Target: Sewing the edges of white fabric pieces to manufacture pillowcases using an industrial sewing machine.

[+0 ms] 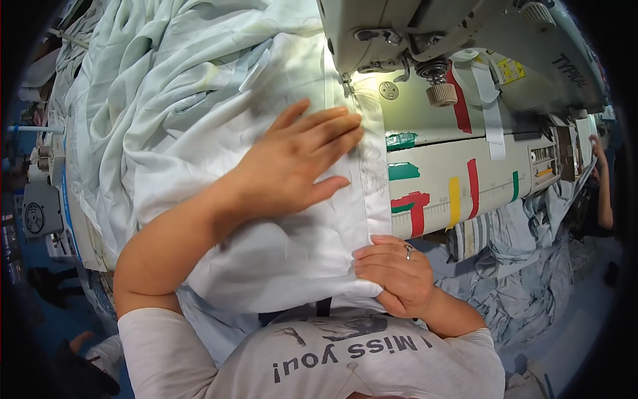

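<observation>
Flatly, the left hand (302, 159) rests on white cloth (266, 259) near the sewing machine (375, 14), grip unclenched. The right hand (397, 272) (wearing a ring (408, 251)) grips the cloth's edge.

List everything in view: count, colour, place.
White cloth: one, white, centre
Cloth heap: one, pale green, upper left
Crumpled cloth: one heap, pale grey, lower right
Sewing machine: one, off-white, upper right
Tape strips: several, red, green and yellow, on the sewing machine
Vented box: one, grey, left edge
Other people: at least two, dark-clothed, left and right edges
Shirt: one, white with dark print, bottom
Left hand: one, bare, flat on white cloth
Right hand: one, bare, at white cloth's right edge
</observation>
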Action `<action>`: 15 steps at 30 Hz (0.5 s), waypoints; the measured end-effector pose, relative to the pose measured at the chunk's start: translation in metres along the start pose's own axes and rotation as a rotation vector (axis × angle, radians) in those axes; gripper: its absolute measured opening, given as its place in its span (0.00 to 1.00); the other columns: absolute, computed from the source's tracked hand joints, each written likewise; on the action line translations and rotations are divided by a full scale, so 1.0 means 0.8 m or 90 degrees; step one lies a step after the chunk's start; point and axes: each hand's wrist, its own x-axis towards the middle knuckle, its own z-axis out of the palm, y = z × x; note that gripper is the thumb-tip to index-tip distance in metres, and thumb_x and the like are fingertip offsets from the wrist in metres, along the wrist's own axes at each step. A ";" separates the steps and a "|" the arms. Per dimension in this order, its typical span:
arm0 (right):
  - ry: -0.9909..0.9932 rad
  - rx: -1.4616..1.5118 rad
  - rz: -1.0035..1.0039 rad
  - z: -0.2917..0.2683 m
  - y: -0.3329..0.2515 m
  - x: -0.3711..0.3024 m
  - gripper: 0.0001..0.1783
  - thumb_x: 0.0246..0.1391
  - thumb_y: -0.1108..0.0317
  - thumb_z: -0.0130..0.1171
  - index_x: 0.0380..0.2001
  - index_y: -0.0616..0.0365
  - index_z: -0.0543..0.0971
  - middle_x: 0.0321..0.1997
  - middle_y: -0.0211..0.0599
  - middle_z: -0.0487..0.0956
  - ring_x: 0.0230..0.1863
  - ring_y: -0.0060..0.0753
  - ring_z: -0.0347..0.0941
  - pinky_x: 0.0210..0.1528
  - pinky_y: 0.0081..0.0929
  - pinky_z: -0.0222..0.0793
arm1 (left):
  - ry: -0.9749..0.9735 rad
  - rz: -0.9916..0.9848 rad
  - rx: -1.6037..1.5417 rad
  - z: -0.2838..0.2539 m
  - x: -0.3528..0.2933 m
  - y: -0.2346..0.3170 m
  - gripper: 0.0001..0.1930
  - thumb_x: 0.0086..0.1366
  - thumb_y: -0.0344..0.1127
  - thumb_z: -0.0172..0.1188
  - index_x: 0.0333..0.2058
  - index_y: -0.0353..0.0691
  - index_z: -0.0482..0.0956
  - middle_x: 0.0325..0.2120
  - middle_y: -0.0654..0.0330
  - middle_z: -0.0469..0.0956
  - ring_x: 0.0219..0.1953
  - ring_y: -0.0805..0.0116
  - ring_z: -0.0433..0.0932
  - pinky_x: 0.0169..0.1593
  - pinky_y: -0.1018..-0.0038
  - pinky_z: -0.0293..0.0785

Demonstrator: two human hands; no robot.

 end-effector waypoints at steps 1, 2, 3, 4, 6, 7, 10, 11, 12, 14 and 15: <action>0.001 -0.002 0.001 -0.001 0.001 0.003 0.10 0.42 0.76 0.59 0.32 0.63 0.82 0.35 0.41 0.83 0.43 0.44 0.81 0.55 0.42 0.71 | 0.001 0.002 -0.001 -0.001 0.005 -0.005 0.28 0.57 0.43 0.63 0.55 0.39 0.72 0.56 0.56 0.70 0.62 0.61 0.65 0.65 0.52 0.57; -0.002 -0.005 0.005 -0.002 0.001 0.005 0.11 0.42 0.76 0.59 0.32 0.63 0.82 0.36 0.41 0.83 0.43 0.44 0.81 0.55 0.42 0.71 | 0.015 0.017 0.007 -0.003 0.008 -0.009 0.26 0.57 0.43 0.63 0.54 0.40 0.73 0.54 0.57 0.71 0.61 0.61 0.66 0.65 0.53 0.58; -0.005 -0.007 0.007 -0.003 0.002 0.008 0.11 0.42 0.76 0.59 0.33 0.63 0.82 0.36 0.41 0.83 0.43 0.44 0.81 0.56 0.42 0.70 | 0.028 0.031 0.017 -0.004 0.012 -0.013 0.25 0.57 0.43 0.63 0.52 0.40 0.73 0.52 0.58 0.73 0.60 0.62 0.68 0.64 0.54 0.59; -0.004 -0.006 0.006 -0.001 0.002 0.009 0.11 0.42 0.76 0.59 0.33 0.63 0.82 0.36 0.41 0.83 0.43 0.44 0.81 0.56 0.42 0.70 | 0.028 0.031 0.018 -0.006 0.013 -0.020 0.25 0.57 0.43 0.63 0.52 0.40 0.73 0.52 0.58 0.73 0.60 0.62 0.68 0.64 0.54 0.59; 0.002 -0.010 0.004 0.003 0.002 0.012 0.12 0.42 0.77 0.58 0.34 0.63 0.82 0.37 0.41 0.83 0.45 0.44 0.81 0.57 0.42 0.70 | 0.038 0.071 0.011 -0.010 0.012 -0.029 0.22 0.58 0.42 0.63 0.49 0.40 0.75 0.48 0.59 0.74 0.56 0.62 0.71 0.63 0.57 0.61; 0.002 -0.010 0.005 0.005 0.002 0.013 0.12 0.42 0.77 0.58 0.34 0.63 0.82 0.37 0.41 0.83 0.45 0.44 0.81 0.57 0.42 0.70 | 0.038 0.072 0.011 -0.007 0.010 -0.026 0.22 0.58 0.42 0.63 0.49 0.40 0.75 0.48 0.59 0.74 0.56 0.62 0.71 0.63 0.57 0.61; 0.005 -0.005 0.005 0.006 0.003 0.015 0.12 0.42 0.76 0.58 0.34 0.63 0.82 0.37 0.40 0.83 0.46 0.43 0.80 0.58 0.42 0.69 | 0.070 0.035 0.037 -0.002 0.001 0.005 0.19 0.57 0.35 0.60 0.48 0.38 0.76 0.47 0.58 0.75 0.52 0.60 0.73 0.59 0.59 0.66; 0.010 -0.014 0.000 0.006 0.003 0.014 0.12 0.42 0.77 0.58 0.34 0.63 0.82 0.38 0.41 0.83 0.46 0.44 0.80 0.58 0.42 0.69 | 0.068 0.038 0.034 -0.005 0.000 0.012 0.19 0.57 0.35 0.60 0.48 0.38 0.76 0.47 0.58 0.75 0.52 0.60 0.73 0.59 0.59 0.66; 0.013 -0.021 -0.006 0.007 0.002 0.013 0.13 0.41 0.77 0.57 0.34 0.63 0.82 0.38 0.42 0.83 0.47 0.44 0.80 0.58 0.43 0.68 | 0.049 0.053 0.010 -0.008 -0.002 0.019 0.17 0.58 0.33 0.58 0.47 0.37 0.75 0.47 0.55 0.76 0.50 0.59 0.75 0.57 0.61 0.69; 0.013 -0.035 -0.017 0.004 -0.002 0.014 0.15 0.40 0.78 0.57 0.35 0.64 0.82 0.39 0.42 0.82 0.47 0.45 0.80 0.58 0.43 0.68 | 0.028 0.069 -0.019 -0.016 0.005 0.025 0.17 0.59 0.30 0.56 0.47 0.35 0.75 0.46 0.53 0.76 0.48 0.58 0.76 0.54 0.62 0.72; 0.012 -0.046 -0.032 0.004 -0.005 0.013 0.16 0.38 0.78 0.56 0.35 0.64 0.82 0.40 0.43 0.82 0.48 0.46 0.80 0.58 0.44 0.68 | 0.010 -0.002 -0.037 -0.021 0.014 0.025 0.15 0.60 0.27 0.56 0.46 0.36 0.76 0.45 0.52 0.77 0.46 0.56 0.78 0.50 0.64 0.74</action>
